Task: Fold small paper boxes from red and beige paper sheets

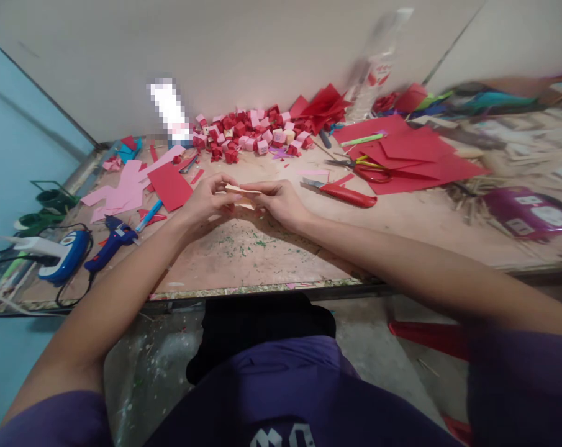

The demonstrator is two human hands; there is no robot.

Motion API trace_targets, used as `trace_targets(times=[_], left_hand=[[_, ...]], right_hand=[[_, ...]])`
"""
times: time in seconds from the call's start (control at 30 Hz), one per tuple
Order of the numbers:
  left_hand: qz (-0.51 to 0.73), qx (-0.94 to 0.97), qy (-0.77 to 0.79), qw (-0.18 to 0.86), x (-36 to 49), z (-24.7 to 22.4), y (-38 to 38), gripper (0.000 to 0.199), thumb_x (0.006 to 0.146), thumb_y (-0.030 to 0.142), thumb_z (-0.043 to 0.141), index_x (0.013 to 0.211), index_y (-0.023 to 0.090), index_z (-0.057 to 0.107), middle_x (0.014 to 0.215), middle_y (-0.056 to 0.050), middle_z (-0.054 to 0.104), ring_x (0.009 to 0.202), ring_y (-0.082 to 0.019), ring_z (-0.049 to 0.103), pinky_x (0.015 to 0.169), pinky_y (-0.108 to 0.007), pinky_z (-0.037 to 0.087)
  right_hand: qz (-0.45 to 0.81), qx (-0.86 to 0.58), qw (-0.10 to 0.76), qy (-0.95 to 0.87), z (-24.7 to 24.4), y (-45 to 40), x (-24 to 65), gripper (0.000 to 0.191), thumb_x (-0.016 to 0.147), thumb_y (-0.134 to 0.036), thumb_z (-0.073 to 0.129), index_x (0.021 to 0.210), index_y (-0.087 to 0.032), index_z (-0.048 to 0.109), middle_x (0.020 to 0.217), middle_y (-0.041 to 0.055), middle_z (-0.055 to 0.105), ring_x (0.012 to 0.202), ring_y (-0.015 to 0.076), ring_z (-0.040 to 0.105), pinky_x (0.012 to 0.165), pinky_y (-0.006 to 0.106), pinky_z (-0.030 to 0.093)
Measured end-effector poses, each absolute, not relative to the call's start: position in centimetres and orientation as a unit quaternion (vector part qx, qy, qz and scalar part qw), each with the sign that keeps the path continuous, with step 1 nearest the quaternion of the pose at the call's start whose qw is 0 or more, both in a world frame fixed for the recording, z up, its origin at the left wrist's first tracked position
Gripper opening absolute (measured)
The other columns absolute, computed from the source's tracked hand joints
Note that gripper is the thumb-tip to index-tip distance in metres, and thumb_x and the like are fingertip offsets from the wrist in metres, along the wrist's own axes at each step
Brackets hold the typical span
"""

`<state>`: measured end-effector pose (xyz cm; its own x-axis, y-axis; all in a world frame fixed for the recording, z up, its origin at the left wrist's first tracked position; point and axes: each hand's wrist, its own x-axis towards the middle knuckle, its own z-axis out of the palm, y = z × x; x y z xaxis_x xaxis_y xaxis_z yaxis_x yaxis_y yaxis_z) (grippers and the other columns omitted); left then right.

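Observation:
Both of my hands meet over the middle of the table, holding a small folded piece of pale orange paper (244,202) between them. My left hand (214,197) pinches its left end, and my right hand (281,202) grips the right end with thumb and fingers. Part of the paper is hidden behind my fingers. Just left of my left hand lies a red paper sheet (170,186). To the right of my right hand rests a knife with a red handle (348,194).
Behind my hands is a heap of small red and pink paper cubes (255,133). Scissors (374,172) lie on red sheets (430,155) at right, near a plastic bottle (376,74). A blue glue gun (110,242), power strip (65,256) and pink paper (125,192) are at left.

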<state>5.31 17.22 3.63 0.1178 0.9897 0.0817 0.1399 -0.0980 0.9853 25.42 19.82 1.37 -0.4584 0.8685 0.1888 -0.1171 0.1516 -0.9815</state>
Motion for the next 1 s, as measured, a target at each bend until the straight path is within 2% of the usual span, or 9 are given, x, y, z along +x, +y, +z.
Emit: trace_targets(times=[0.13, 0.23, 0.33, 0.43, 0.5, 0.7, 0.83, 1.0], left_hand=[[0.467, 0.588, 0.471, 0.463, 5.2, 3.3, 17.2, 0.033, 0.070, 0.014, 0.075, 0.100, 0.024, 0.066, 0.087, -0.001, 0.073, 0.070, -0.015, 0.070, 0.063, -0.027, 0.057], [0.493, 0.585, 0.465, 0.445, 5.1, 3.3, 17.3, 0.038, 0.065, 0.011, 0.074, 0.101, 0.025, 0.068, 0.089, 0.001, 0.071, 0.071, -0.014, 0.068, 0.062, -0.026, 0.057], [0.500, 0.595, 0.458, 0.432, 5.1, 3.3, 17.5, 0.037, 0.064, 0.013, 0.078, 0.098, 0.025, 0.070, 0.087, 0.002, 0.069, 0.071, -0.013, 0.066, 0.060, -0.025, 0.055], [0.484, 0.611, 0.453, 0.432, 5.3, 3.3, 17.3, 0.037, 0.067, 0.017, 0.082, 0.101, 0.024, 0.070, 0.083, 0.002, 0.067, 0.070, -0.013, 0.065, 0.060, -0.025, 0.053], [0.471, 0.626, 0.454, 0.425, 5.5, 3.3, 16.9, 0.037, 0.069, 0.019, 0.083, 0.103, 0.024, 0.070, 0.083, 0.002, 0.068, 0.072, -0.014, 0.065, 0.062, -0.025, 0.052], [0.461, 0.646, 0.436, 0.425, 5.9, 3.8, 16.4, 0.035, 0.070, 0.017, 0.079, 0.102, 0.022, 0.066, 0.089, 0.001, 0.070, 0.079, -0.014, 0.067, 0.070, -0.026, 0.051], [0.463, 0.642, 0.441, 0.422, 6.2, 4.0, 16.2, 0.032, 0.070, 0.017, 0.076, 0.101, 0.022, 0.065, 0.092, 0.000, 0.069, 0.080, -0.014, 0.067, 0.071, -0.027, 0.051], [0.459, 0.648, 0.448, 0.411, 6.0, 4.0, 16.2, 0.036, 0.070, 0.017, 0.075, 0.104, 0.023, 0.066, 0.094, -0.001, 0.070, 0.079, -0.014, 0.066, 0.070, -0.027, 0.052]], right_hand=[[0.601, -0.289, 0.392, -0.633, 2.3, 19.0, 25.5, 0.035, 0.083, -0.036, 0.087, 0.116, -0.026, 0.085, 0.108, 0.0081, 0.081, 0.096, 0.0233, 0.073, 0.076, 0.036, 0.062], [0.585, -0.292, 0.405, -0.639, 2.7, 18.7, 25.5, 0.028, 0.087, -0.041, 0.082, 0.109, -0.024, 0.085, 0.118, 0.0086, 0.080, 0.105, 0.0245, 0.072, 0.085, 0.037, 0.062], [0.552, -0.305, 0.424, -0.650, 2.6, 18.8, 25.3, 0.022, 0.089, -0.040, 0.079, 0.099, -0.020, 0.080, 0.108, 0.0087, 0.080, 0.096, 0.0224, 0.073, 0.081, 0.035, 0.060], [0.573, -0.302, 0.427, -0.631, 2.5, 18.9, 25.1, 0.025, 0.084, -0.033, 0.082, 0.102, -0.021, 0.068, 0.094, 0.0055, 0.080, 0.085, 0.0204, 0.073, 0.073, 0.033, 0.057], [0.582, -0.300, 0.421, -0.628, 2.4, 19.0, 25.0, 0.029, 0.082, -0.031, 0.083, 0.102, -0.022, 0.064, 0.091, 0.0046, 0.079, 0.081, 0.0200, 0.072, 0.070, 0.032, 0.055], [0.533, -0.315, 0.411, -0.669, 2.0, 19.5, 25.1, 0.017, 0.083, -0.033, 0.079, 0.088, -0.017, 0.078, 0.084, 0.0052, 0.074, 0.077, 0.0190, 0.066, 0.071, 0.034, 0.052], [0.563, -0.310, 0.412, -0.646, 1.7, 19.8, 25.1, 0.019, 0.086, -0.034, 0.075, 0.082, -0.016, 0.077, 0.072, 0.0029, 0.068, 0.066, 0.0147, 0.059, 0.064, 0.032, 0.047], [0.573, -0.312, 0.418, -0.632, 1.7, 19.7, 25.1, 0.019, 0.085, -0.035, 0.076, 0.081, -0.016, 0.077, 0.069, 0.0019, 0.066, 0.064, 0.0138, 0.057, 0.061, 0.030, 0.047]])
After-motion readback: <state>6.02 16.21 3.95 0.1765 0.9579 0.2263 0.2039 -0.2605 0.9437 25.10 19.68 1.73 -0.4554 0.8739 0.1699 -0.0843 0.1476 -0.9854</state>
